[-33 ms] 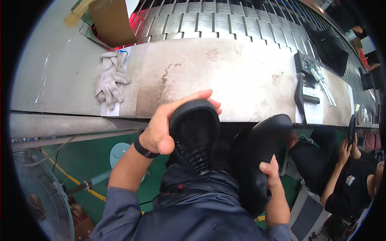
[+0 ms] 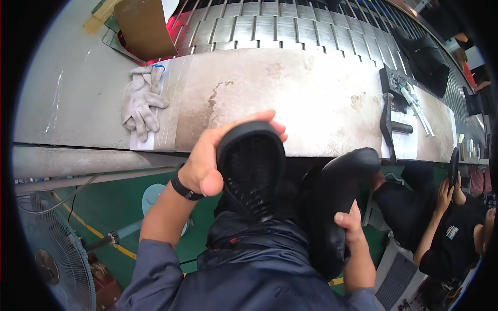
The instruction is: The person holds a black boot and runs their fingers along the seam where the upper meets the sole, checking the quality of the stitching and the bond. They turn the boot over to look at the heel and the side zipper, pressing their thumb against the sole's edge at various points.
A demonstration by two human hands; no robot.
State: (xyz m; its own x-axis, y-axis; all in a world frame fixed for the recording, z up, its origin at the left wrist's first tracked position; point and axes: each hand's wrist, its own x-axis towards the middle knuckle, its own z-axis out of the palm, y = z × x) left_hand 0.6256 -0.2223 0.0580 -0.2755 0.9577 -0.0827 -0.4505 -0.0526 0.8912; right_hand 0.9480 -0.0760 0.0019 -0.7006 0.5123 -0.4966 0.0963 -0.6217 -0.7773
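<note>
My left hand (image 2: 202, 168) grips a black shoe sole (image 2: 253, 166) by its rounded end, fingers wrapped behind it and thumb along its near side. The sole's hollow, ribbed inner face is turned up toward me, and its lower end rests near my lap. To its right, my right hand (image 2: 350, 223) is closed on a smooth black shoe upper (image 2: 324, 202), thumb on its side. The upper's rounded toe points up and to the right, close to the table edge. Its underside is hidden, and the two pieces are apart.
On the worktable (image 2: 311, 119) lie a grey work glove (image 2: 141, 101), a hammer (image 2: 388, 124) and thin white brush-like tools (image 2: 417, 111). Behind is a slatted metal conveyor (image 2: 270, 28) carrying a black boot (image 2: 425, 54). A fan (image 2: 57, 254) stands left; a co-worker (image 2: 456, 233) sits right.
My left hand has raised and tilted the sole slightly. The shoe upper in my right hand has shifted a little to the right.
</note>
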